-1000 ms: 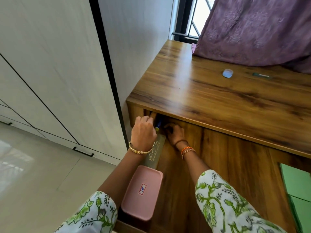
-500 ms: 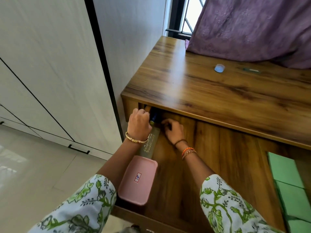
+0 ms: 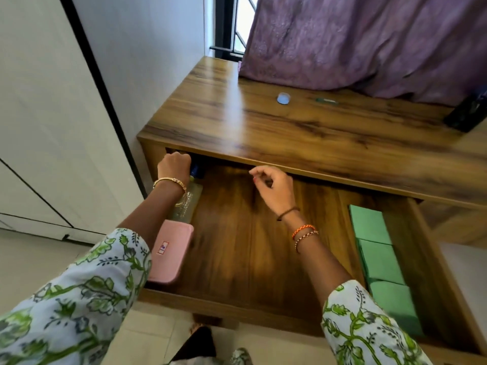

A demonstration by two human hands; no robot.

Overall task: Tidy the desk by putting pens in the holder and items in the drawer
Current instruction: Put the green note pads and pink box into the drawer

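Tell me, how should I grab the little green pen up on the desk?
Pinch the green pen around its middle, coming straight down from above. It lies flat on the desk, thin and long, with bare wood on both long sides, so fingertips likely fit either side of it.

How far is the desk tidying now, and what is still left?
Done: a pink case, a bottle and green boxes lie in the open drawer. In hand: the left hand reaches to the drawer's back beside the bottle; the right hand holds nothing. Left: a small cap and a green pen on the desk.
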